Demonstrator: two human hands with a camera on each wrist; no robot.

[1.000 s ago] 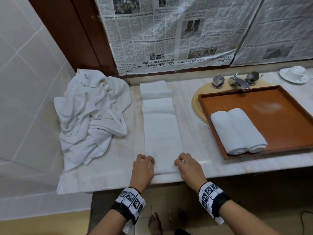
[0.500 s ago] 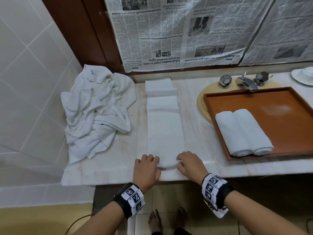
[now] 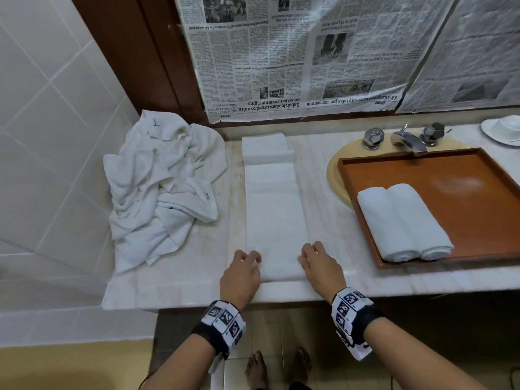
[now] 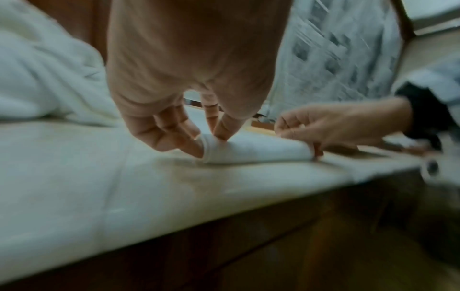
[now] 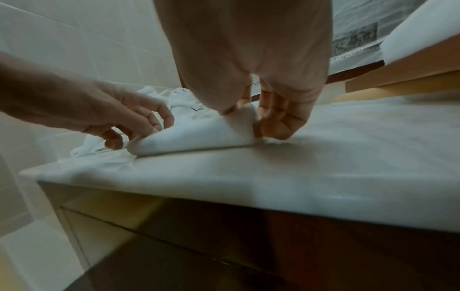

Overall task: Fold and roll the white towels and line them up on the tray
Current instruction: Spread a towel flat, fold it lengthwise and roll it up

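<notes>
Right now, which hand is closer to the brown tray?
The right hand. It pinches the folded towel's right end, on the side facing the tray. The left hand pinches the far end.

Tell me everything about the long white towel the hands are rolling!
The long white towel is soft terry cloth, folded into a narrow strip lying flat on the marble counter. Its near end is curled into a small roll. The left hand and right hand pinch that roll's two ends.
</notes>
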